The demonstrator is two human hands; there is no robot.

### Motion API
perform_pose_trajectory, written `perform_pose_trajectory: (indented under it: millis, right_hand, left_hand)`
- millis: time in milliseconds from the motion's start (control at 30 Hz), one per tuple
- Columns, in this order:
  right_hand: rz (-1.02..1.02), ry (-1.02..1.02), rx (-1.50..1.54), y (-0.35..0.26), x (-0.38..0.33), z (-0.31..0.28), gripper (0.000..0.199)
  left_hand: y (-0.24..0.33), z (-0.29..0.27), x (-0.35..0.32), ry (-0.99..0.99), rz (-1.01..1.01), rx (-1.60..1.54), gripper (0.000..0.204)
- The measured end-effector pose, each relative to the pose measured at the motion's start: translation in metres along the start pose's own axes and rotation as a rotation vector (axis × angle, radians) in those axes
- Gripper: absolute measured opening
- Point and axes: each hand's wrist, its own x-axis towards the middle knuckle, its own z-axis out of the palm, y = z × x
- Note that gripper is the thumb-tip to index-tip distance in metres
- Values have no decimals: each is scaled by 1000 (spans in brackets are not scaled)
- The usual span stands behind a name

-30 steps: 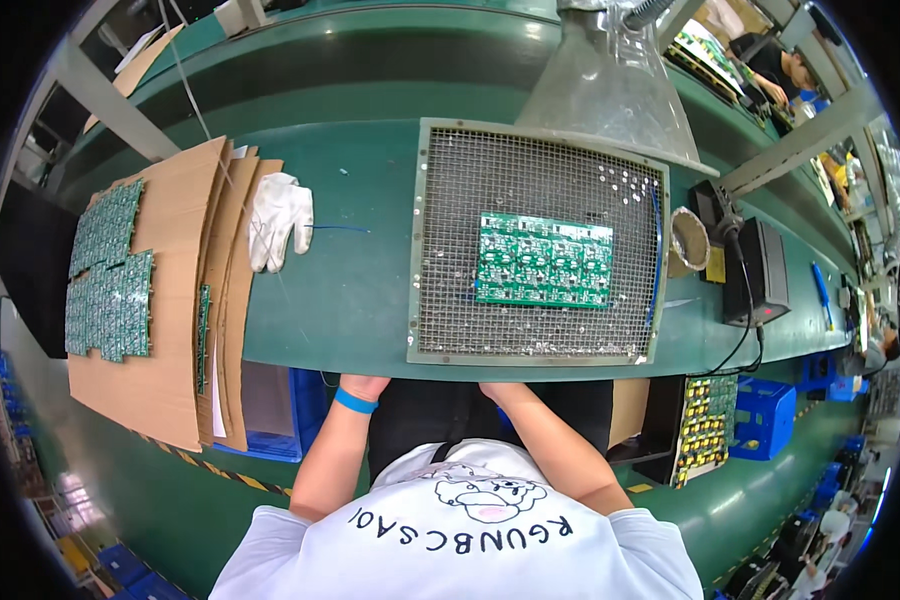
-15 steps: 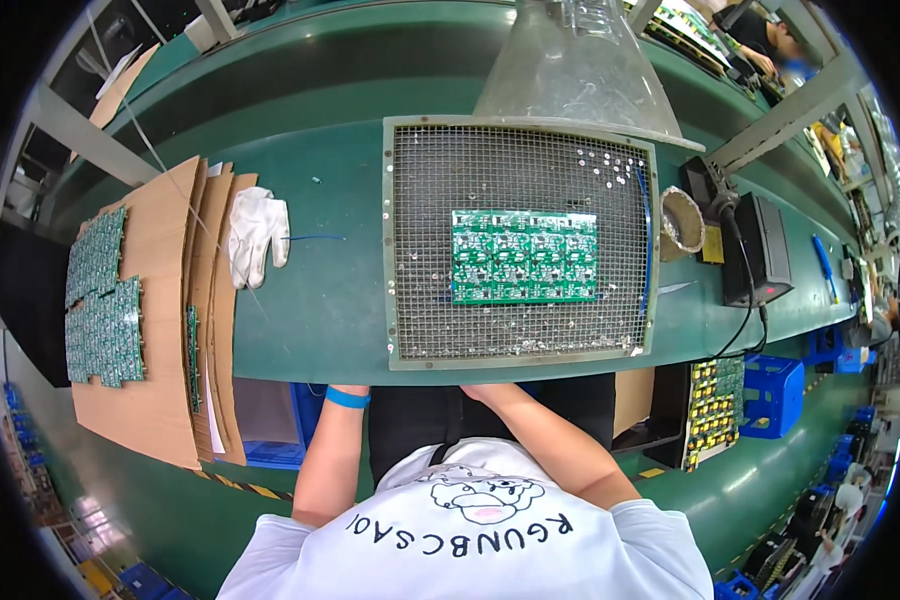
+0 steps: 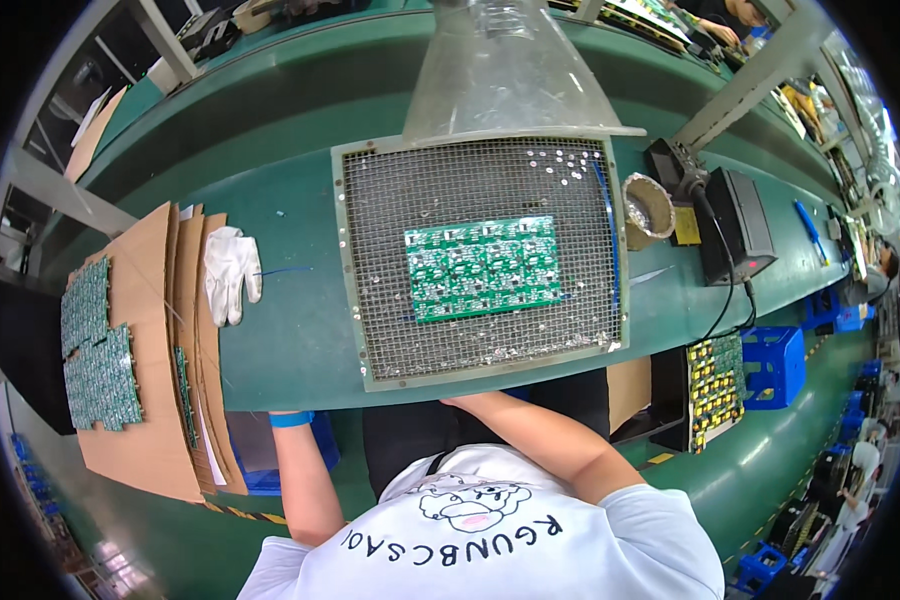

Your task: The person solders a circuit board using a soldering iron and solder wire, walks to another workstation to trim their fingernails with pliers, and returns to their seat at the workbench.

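Note:
Both my arms reach under the front edge of the green bench. The left forearm [image 3: 310,475] wears a blue wristband [image 3: 291,420], and past it my left hand is hidden below the bench top. Only the wrist end of my right hand [image 3: 458,401] shows at the edge; its fingers are out of sight. What either hand holds or touches cannot be made out. On the bench above them, a green panel of circuit boards [image 3: 485,268] lies slightly tilted on a framed wire mesh [image 3: 380,340], with no hand on it.
A clear plastic hood [image 3: 510,80] hangs behind the mesh. Right of it stand a round pot [image 3: 649,208] and a black box with a cable [image 3: 738,225]. At left are cardboard sheets [image 3: 140,300] with circuit panels [image 3: 103,380] and a white glove [image 3: 232,272]. A blue stool [image 3: 773,365] stands right.
My view has turned slightly, so the bench and mesh appear shifted left and tilted. Both arms stay under the bench edge, and the circuit panel lies in the same place on the mesh.

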Motion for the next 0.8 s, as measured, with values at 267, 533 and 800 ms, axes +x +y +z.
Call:
perform_pose_trajectory:
  millis: [267,533,800]
  right_hand:
    - [299,-85,558,-32,25,50,37]
    - [384,-73,719,-30,28,82,38]
    - [483,-60,829,-44,36,102,39]
  left_hand:
    - [0,-59,7,15,-13,154,45]
    - [-36,-84,-6,83,0,327,44]
    - [-65,71,15,261,77,419,43]
